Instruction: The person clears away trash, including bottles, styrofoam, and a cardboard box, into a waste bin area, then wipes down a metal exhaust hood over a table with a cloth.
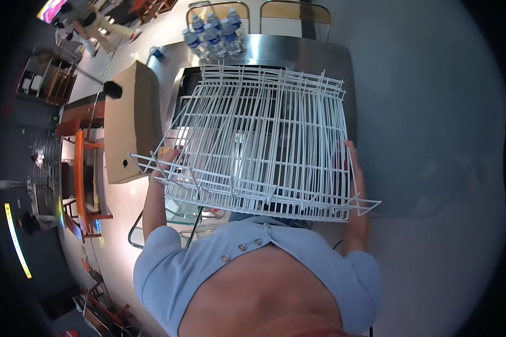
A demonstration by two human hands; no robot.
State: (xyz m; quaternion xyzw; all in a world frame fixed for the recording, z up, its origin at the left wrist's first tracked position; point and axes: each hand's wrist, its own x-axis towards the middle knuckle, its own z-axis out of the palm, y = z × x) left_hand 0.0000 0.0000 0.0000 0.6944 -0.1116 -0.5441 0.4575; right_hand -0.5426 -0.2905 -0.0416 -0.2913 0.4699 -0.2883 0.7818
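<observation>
A stack of white wire racks (264,163), with bent-up edges and crossing rods, spans the space in front of my chest. My left hand (171,157) grips its left side, partly covered by the wires. On the opposite side, my right hand (348,154) holds the right edge, with some fingers hidden behind the rods. Beyond and partly beneath the racks is a metal table (264,48). Dark shapes on it show through the wires, but I cannot make them out.
Several water bottles (213,33) stand at the table's far edge. A cardboard box (132,123) is at the left. Behind the table are chairs (295,11). A glass-topped stool or table (183,213) sits low at my left. A pale wall (427,123) runs along the right. People (90,25) are far left.
</observation>
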